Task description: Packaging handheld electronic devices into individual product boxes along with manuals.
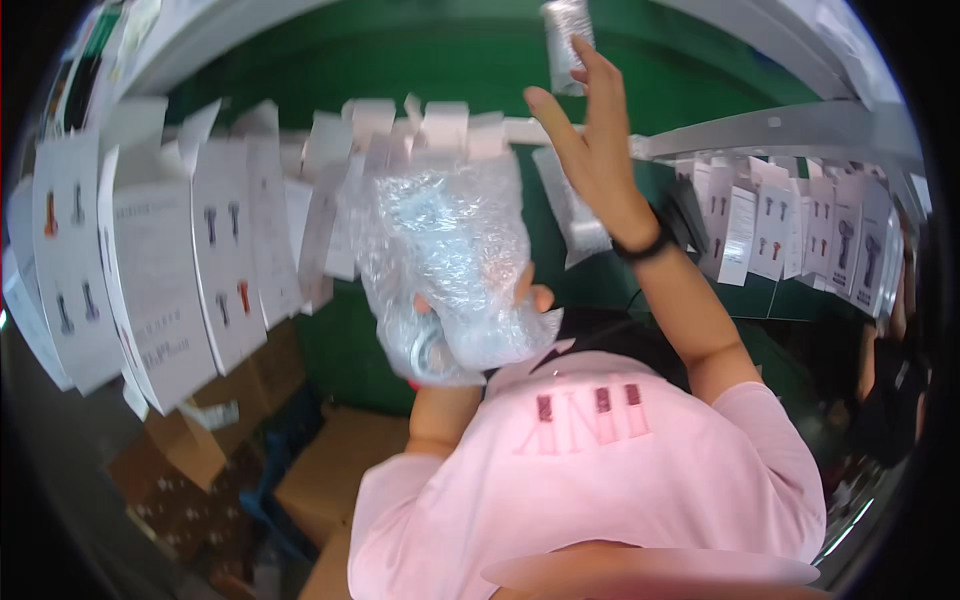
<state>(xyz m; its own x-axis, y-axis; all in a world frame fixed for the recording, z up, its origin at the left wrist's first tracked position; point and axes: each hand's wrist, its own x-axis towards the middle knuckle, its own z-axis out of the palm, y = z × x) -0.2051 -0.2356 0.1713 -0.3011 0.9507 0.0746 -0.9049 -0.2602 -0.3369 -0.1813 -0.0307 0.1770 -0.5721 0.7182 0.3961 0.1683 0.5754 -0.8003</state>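
My left hand (541,297) is wrapped from below around bubble-wrapped packages (450,240); only some fingertips show at their sides. At least two wrapped pieces are bunched together there, and what lies inside them cannot be made out. Stretched forward, my right hand (598,150) is open with its fingers apart. Its fingertips overlap a small bubble-wrapped package (567,60) at the far edge of the view; contact cannot be told. Under the right palm and wrist, another slim bubble-wrapped package (577,210) lies on the green surface.
Open white cartons (160,270) printed with pictures of handheld devices stand in a row at left. More printed white boxes (775,225) line the right side. A pale rail (740,140) crosses beyond them. Brown cardboard boxes (345,465) sit low at left. Another person's arm (895,330) shows at far right.
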